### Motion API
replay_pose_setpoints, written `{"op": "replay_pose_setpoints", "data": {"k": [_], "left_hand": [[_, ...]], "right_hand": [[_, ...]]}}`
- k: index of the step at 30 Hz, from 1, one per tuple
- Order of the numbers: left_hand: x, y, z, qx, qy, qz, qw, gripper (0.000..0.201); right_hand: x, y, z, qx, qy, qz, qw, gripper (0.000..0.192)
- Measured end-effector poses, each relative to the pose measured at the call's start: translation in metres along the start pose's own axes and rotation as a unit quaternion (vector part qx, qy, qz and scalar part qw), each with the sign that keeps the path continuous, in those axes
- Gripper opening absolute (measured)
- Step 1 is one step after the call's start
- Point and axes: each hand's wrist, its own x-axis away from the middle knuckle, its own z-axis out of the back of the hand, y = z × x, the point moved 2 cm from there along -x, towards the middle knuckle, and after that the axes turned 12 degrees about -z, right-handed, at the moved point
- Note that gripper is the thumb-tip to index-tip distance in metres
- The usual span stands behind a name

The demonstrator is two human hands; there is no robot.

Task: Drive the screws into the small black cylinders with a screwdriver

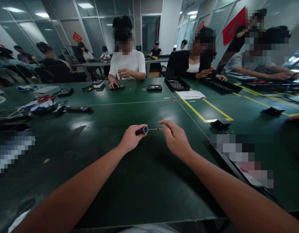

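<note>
A black screwdriver handle (142, 130) is gripped in the left hand (131, 138), whose fingers are closed around it just above the green table (130, 181). The handle's round, light-rimmed end is turned toward the right hand (175, 138). A thin metal bit (156, 129), marked with a small red band near its far end, is pinched between the thumb and forefinger of the right hand, and its other end is seen at the handle's opening; whether it is fully seated there cannot be told. Both hands are held over the middle of the table, close together, with the bit stretched level between them.

To the left, farther off on the table, a dark pen-shaped tool (78, 109) is laid beside a white and blue bundle with a red ring (41, 104). A sheet of paper (190, 94) is laid near a yellow line (200, 114) marked across the table surface, and a black tray (177, 84) is set just behind the sheet. Two small black folded pieces (220, 124) (273, 111) are seen to the right, well apart from each other. On the far side of the table, a person in a white shirt (127, 63) is seated with hands resting on a small device (117, 86), and other people are seated along the right side.
</note>
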Motion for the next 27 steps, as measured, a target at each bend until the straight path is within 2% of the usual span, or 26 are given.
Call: {"op": "replay_pose_setpoints", "data": {"k": [6, 9, 18, 22, 27], "left_hand": [[-0.0010, 0.0015, 0.0001, 0.002, 0.000, -0.002, 1.000, 0.043], [-0.0012, 0.0009, -0.0001, 0.001, -0.004, -0.005, 1.000, 0.042], [-0.0004, 0.0007, 0.0010, 0.004, -0.007, 0.007, 1.000, 0.043], [-0.0007, 0.0012, 0.0007, 0.001, -0.009, -0.005, 1.000, 0.042], [-0.0006, 0.0022, 0.0011, 0.002, -0.013, -0.005, 1.000, 0.041]], "right_hand": [[-0.0047, 0.0020, -0.0001, 0.019, -0.005, -0.010, 1.000, 0.040], [-0.0050, -0.0003, -0.0003, 0.037, -0.003, 0.000, 0.999, 0.035], [-0.0008, -0.0004, -0.0022, 0.014, -0.050, 0.003, 0.999, 0.034], [-0.0031, 0.0032, -0.0019, -0.010, -0.033, -0.035, 0.999, 0.038], [-0.0039, 0.0041, -0.0020, 0.014, -0.021, -0.043, 0.999, 0.041]]}}
